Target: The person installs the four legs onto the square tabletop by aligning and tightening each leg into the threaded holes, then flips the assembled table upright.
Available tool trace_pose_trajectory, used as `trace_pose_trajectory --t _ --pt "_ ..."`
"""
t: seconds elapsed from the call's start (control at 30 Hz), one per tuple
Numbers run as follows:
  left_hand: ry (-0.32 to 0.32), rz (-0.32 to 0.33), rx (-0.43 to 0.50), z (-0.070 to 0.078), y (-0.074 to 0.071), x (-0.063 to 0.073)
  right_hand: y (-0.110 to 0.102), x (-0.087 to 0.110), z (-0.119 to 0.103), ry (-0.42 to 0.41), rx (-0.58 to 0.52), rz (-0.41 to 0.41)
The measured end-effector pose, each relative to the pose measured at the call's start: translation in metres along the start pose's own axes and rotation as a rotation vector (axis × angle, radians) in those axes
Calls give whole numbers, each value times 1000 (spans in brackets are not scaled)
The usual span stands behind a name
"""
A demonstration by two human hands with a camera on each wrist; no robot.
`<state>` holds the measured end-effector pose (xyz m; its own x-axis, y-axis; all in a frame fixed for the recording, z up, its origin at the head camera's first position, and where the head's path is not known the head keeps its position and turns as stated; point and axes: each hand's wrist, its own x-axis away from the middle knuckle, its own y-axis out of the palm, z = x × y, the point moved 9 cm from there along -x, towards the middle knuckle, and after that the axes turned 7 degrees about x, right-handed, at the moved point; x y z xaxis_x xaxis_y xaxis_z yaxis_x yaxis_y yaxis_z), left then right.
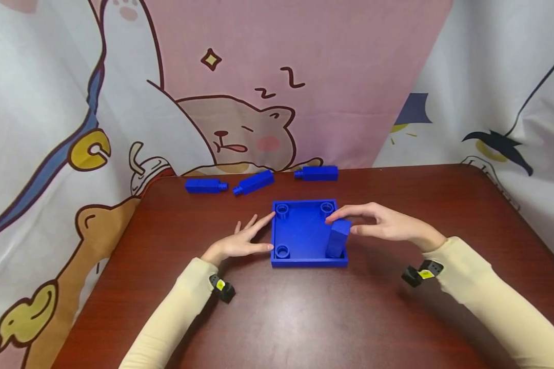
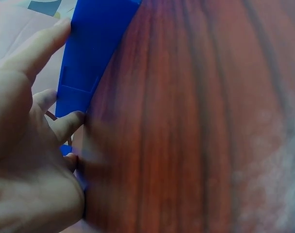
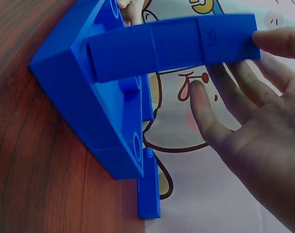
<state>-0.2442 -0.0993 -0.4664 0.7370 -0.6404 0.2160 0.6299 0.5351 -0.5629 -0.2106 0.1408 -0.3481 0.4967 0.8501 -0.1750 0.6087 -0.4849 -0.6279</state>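
A square blue tray-like base (image 1: 304, 233) with raised rims lies on the table. Round sockets stand in three of its corners, among them the near left socket (image 1: 282, 251). A square blue post (image 1: 338, 240) stands in the near right corner, leaning slightly; its lower end is hidden inside the rim. My right hand (image 1: 390, 223) holds this post near the top between thumb and fingers, also seen in the right wrist view, where the post (image 3: 176, 46) shows faint seams. My left hand (image 1: 235, 244) has its fingers spread, fingertips touching the left side of the base.
Three more blue posts with narrow necked ends lie along the table's back edge: a left post (image 1: 205, 186), a middle post (image 1: 255, 182) and a right post (image 1: 319, 173). Behind the brown table (image 1: 277, 318) hangs a cartoon-printed cloth (image 1: 341, 92).
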Motion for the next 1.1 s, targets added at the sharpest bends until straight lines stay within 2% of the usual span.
trace_pose_trajectory --t 0.2,0.27,0.47,0.67,0.77,0.87,1.1 --pt "-2 3 -13 0 0 0 -1 1 5 18 5 12" --pt "-5 2 -19 0 0 0 -4 1 6 34 32 48" --pt "-9 -4 -16 -1 0 0 -13 4 12 125 109 223" --pt "-10 -6 -12 -1 0 0 -13 6 13 154 107 283" --pt "-11 -7 -12 -1 1 0 -12 7 14 169 101 270" --pt "-14 -9 -14 -2 1 0 -10 7 14 172 72 206" --pt "-4 -4 -11 -1 1 -1 -3 3 8 56 -23 -4"
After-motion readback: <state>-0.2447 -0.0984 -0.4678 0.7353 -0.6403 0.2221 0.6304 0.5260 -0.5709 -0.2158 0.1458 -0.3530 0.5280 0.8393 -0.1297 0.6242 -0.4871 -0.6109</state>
